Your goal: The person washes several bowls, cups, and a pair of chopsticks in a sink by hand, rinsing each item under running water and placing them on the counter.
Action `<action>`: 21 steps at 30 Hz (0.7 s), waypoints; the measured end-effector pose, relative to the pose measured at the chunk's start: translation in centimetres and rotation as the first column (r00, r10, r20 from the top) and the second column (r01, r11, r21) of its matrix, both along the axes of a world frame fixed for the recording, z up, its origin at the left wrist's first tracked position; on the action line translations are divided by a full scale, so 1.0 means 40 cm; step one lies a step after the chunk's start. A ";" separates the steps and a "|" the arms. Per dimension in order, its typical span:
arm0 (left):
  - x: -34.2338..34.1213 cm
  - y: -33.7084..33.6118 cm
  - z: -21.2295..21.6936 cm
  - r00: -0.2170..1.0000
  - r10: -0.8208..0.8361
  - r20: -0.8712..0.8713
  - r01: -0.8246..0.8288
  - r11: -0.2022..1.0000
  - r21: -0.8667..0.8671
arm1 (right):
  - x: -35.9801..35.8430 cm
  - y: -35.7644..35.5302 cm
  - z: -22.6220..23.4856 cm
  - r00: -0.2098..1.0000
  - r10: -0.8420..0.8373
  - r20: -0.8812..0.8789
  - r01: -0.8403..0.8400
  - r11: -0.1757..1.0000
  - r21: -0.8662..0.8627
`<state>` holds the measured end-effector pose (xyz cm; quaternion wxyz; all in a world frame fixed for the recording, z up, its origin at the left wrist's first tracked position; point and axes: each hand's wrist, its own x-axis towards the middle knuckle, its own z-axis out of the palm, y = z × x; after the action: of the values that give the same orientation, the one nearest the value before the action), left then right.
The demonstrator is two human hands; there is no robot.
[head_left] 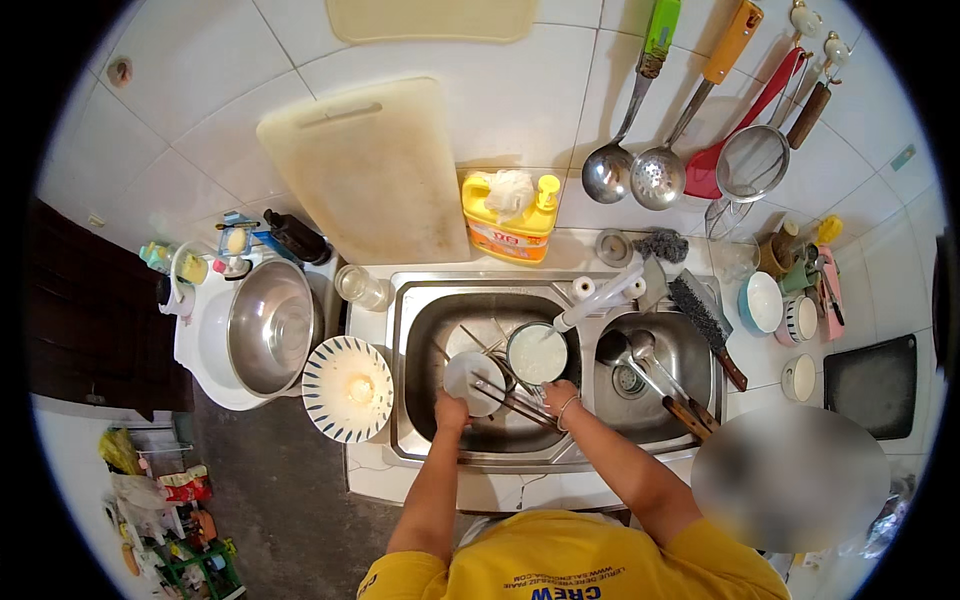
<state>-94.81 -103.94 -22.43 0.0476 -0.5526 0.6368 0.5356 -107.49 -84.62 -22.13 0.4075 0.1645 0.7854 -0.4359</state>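
Note:
Over the left basin of the steel double sink point(398, 330), my left hand point(452, 412) is closed on the edge of a small whitish round dish point(466, 376). My right hand point(560, 396) is closed at the near rim of a dark-rimmed bowl point(537, 355) with cloudy pale contents. The pale spout of the faucet point(600, 298) points at that bowl. Several dark chopsticks point(520, 405) lie slantwise between my hands, and I cannot tell whether a hand grips them. More thin utensils point(478, 340) rest in the basin behind the dish, partly hidden.
The right basin holds a ladle point(615, 348) and wooden-handled utensils point(690, 415). A wide striped bowl point(347, 415) and a glass jar point(362, 288) stand left of the sink. A yellow jug point(508, 235) stands behind. A dark-bristled brush point(700, 312) leans at the right; ladles point(607, 172) hang above.

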 end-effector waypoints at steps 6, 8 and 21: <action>-0.008 -0.026 0.070 0.957 0.127 -0.260 -0.119 0.992 0.044 | -0.055 -0.039 -0.051 0.856 -0.458 0.241 0.500 0.852 -0.155; -0.031 -0.018 0.118 0.932 0.095 -0.349 -0.107 0.994 -0.015 | -0.067 -0.020 -0.099 0.929 -0.285 0.234 0.322 0.937 -0.137; -0.121 -0.020 0.116 0.862 0.240 -0.447 -0.123 0.954 0.275 | -0.081 -0.032 0.032 0.989 -0.141 0.047 0.143 0.989 -0.028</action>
<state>-99.65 -104.74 -17.79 -0.0956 -0.4523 0.5050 0.7288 -110.72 -85.88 -20.85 0.3957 0.2232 0.7553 -0.4723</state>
